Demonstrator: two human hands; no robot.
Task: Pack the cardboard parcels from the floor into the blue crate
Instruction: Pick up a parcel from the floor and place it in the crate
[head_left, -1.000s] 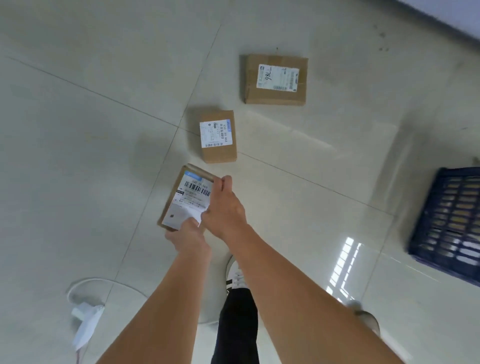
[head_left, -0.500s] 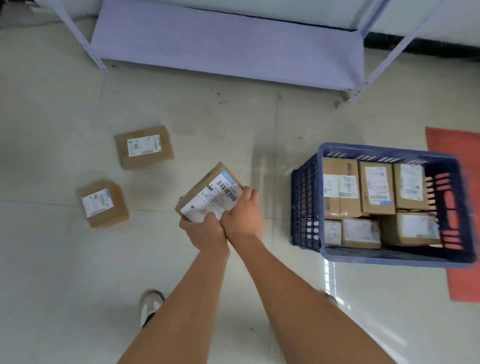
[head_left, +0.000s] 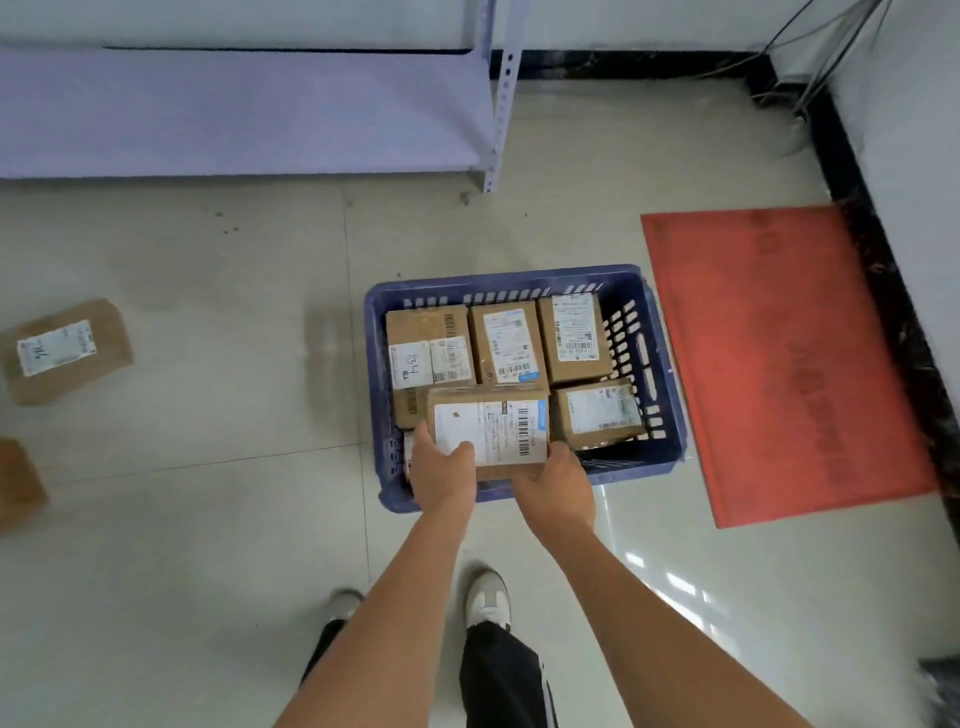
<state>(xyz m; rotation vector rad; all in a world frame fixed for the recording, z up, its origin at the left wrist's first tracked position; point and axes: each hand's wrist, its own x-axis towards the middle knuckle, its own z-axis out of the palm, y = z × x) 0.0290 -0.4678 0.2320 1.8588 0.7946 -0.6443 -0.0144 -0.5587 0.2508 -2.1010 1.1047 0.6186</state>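
Now both hands (head_left: 501, 475) (2) around parcel (head_left: 488, 431), seemingly over crate (head_left: 524, 279).

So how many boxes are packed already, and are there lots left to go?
Done: at least five parcels already sit in the blue crate. In hand: the left hand and right hand hold one labelled parcel over the crate's near side, not yet let go. Left: two parcels on the floor, one with a white label, one at the picture's edge.
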